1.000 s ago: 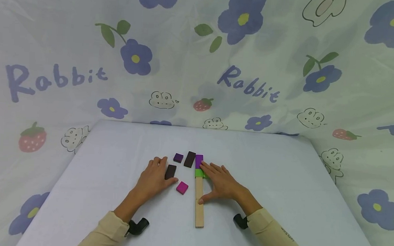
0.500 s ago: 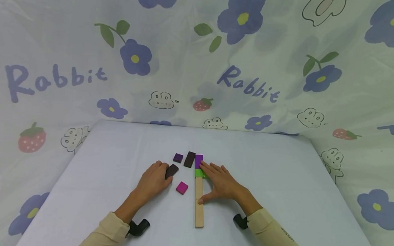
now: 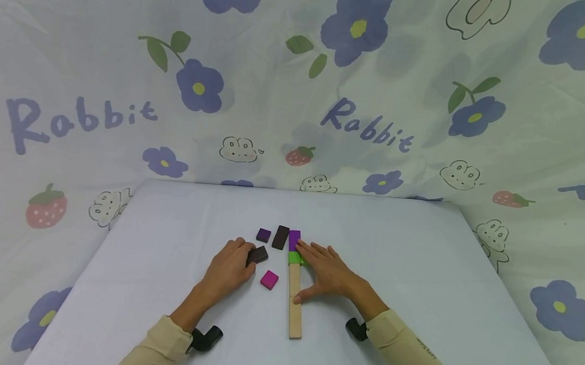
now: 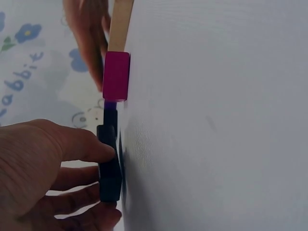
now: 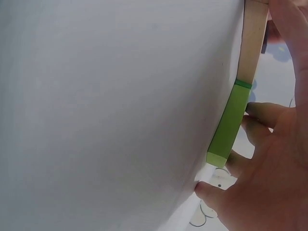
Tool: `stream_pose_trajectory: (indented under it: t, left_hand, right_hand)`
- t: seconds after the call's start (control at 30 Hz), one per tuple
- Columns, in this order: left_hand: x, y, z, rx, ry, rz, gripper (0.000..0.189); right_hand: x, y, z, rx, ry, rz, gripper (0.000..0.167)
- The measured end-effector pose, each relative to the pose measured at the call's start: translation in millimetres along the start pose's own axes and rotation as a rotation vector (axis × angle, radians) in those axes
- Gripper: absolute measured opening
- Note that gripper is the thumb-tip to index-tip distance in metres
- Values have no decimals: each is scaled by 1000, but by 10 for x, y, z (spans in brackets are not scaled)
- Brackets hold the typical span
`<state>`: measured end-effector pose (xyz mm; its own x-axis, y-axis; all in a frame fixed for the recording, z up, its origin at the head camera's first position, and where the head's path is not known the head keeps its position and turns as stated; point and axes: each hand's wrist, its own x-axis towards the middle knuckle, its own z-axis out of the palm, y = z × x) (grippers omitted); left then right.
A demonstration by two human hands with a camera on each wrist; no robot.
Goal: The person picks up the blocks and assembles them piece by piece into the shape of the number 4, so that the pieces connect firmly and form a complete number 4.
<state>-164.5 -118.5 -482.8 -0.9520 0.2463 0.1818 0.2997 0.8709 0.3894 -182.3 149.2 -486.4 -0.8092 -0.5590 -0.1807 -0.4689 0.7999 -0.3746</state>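
My left hand (image 3: 227, 264) pinches a black rectangular block (image 3: 259, 254) between thumb and fingers, close over the white table. In the left wrist view that block (image 4: 109, 187) has the thumb against its near side. My right hand (image 3: 329, 272) lies spread over a line of blocks with its fingers fairly straight. Its fingertips touch the purple block (image 3: 294, 239) and partly cover the green blocks (image 3: 294, 257). The thumb rests by the joint of two plain wooden blocks (image 3: 295, 321) in line below. The right wrist view shows a green block (image 5: 228, 120) beside the fingers.
A magenta square block (image 3: 269, 280) lies between the left hand and the line. Farther back are a dark purple block (image 3: 263, 235) and another black block (image 3: 281, 237), close to the purple one. A patterned curtain (image 3: 257, 92) stands behind the white table (image 3: 409, 232).
The left fingers have closed in on the black block and turned it clockwise, from nearly upright in the head view to slanting rightward. The right hand stays on the line of blocks.
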Motion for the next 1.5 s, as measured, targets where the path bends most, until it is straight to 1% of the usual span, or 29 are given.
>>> stream_pose_trajectory:
  t: [0.2, 0.43, 0.67, 0.9, 1.07, 1.27, 1.5]
  left_hand:
    - [13, 35, 27, 7, 9, 37, 30]
    - [28, 108, 53, 19, -30, 73, 30]
    - [79, 172, 70, 35, -20, 117, 32]
    - [155, 244, 96, 44, -54, 125, 33]
    - [179, 263, 121, 47, -55, 144, 32]
    - [191, 295, 127, 31, -65, 154, 30]
    - [198, 322, 128, 35, -75, 154, 30]
  right_hand:
    - [3, -5, -11, 2, 0, 2, 126]
    - [6, 5, -3, 0, 0, 1, 126]
    - [-4, -3, -27, 0, -6, 6, 126]
    - [-3, 20, -9, 13, 1, -2, 126]
    - [-3, 23, -6, 15, 1, -6, 126]
    - [-6, 4, -19, 17, -3, 1, 126]
    - [-7, -8, -27, 20, -6, 10, 125]
